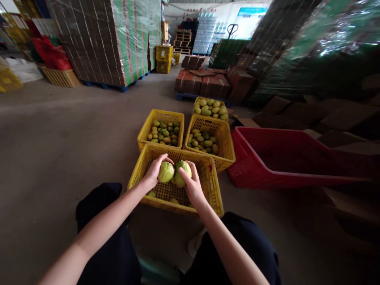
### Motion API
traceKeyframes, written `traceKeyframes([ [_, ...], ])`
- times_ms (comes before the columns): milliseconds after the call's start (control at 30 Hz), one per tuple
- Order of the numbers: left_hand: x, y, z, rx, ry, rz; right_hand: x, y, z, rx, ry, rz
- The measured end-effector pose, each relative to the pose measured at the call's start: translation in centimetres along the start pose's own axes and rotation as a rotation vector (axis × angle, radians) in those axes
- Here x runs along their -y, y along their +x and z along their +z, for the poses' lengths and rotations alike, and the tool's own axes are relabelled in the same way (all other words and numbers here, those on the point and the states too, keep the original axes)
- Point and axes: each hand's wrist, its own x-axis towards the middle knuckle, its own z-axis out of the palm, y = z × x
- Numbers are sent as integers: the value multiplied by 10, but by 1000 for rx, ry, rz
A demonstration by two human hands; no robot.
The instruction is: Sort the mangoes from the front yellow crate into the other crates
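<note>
My left hand (153, 172) is closed around a green-yellow mango (166, 172). A second, greener mango (179, 181) is in my right hand (194, 187), with the thumb lying across its front. Both mangoes are side by side, above the nearest yellow crate (219, 194). A few more mangoes, such as a green one (151, 194), lie at the bottom of that crate along its near side. Part of the crate's floor is hidden behind my hands and the fruit.
Behind stand a left yellow crate (143, 126), a right yellow crate (228, 144) and a far crate of mangoes (210, 107). A large red bin (246, 174) is at the right. Strapped cardboard stacks (215, 85) and wrapped pallets (133, 43) stand farther back.
</note>
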Motion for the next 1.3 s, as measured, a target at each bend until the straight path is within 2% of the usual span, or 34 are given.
traceKeyframes([
  [167, -3, -3, -1, -30, -111, -9, 6, -3, 0, 40, -151, -226],
  [300, -4, 1, -6, -71, -253, -203, 5, -1, 3, 34, -178, -263],
  [367, -4, 4, -7, -102, -310, -308, 1, 0, 6, -3, -140, -216],
  [433, -4, 6, -8, -131, -348, -356, -4, 3, 7, -46, -61, -136],
  [600, -8, 10, -8, -256, -461, -294, -8, 11, 6, -106, 212, 120],
  [767, -17, 8, -11, -229, -688, -331, -8, 16, 3, -72, 365, 236],
  [900, -20, 6, -12, -263, -676, -327, -7, 17, 1, -90, 393, 353],
  [1067, -17, 6, -11, -227, -586, -371, -15, 22, -5, -178, 358, 463],
  [1200, -17, 2, -9, -236, -529, -368, -14, 20, -4, -200, 325, 611],
  [1300, -19, 1, -8, -243, -582, -349, -4, 16, 1, -233, 357, 601],
])
